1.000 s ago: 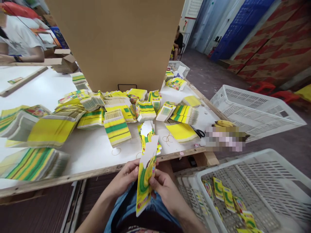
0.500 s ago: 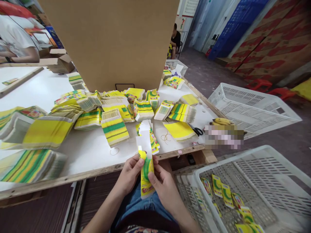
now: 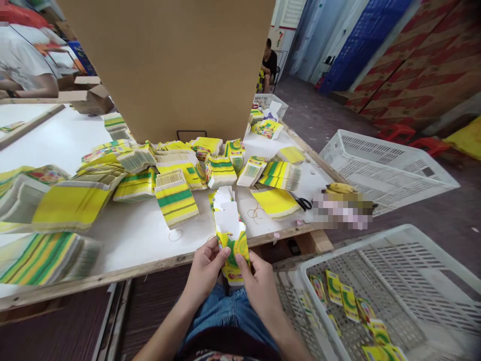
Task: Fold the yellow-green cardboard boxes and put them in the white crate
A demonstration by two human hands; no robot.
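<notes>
Between my two hands is a yellow and green printed carton [image 3: 237,246], its white end flap pointing up and away from me. My left hand [image 3: 207,265] grips its left side, thumb on the front face. Its right side is pinched by my right hand [image 3: 259,281], with the thumb also on the front. The carton is held over my lap at the table's front edge. Just beyond it lie more cartons with white flaps [image 3: 224,194]. Stacks of flat yellow cartons [image 3: 176,200] spread across the white table [image 3: 139,240].
A white plastic crate [image 3: 406,281] at the right holds several yellow cartons [image 3: 349,301]. Another white crate [image 3: 391,170] stands behind it. Scissors [image 3: 302,202], rubber bands [image 3: 255,214] and bananas [image 3: 340,188] lie near the table's right edge. A large cardboard sheet [image 3: 169,65] rises at the back.
My hands have raised the carton slightly and moved it away from me. The carton looks wider now, its body spread from a narrow shape, and its white flap stands over the cartons behind.
</notes>
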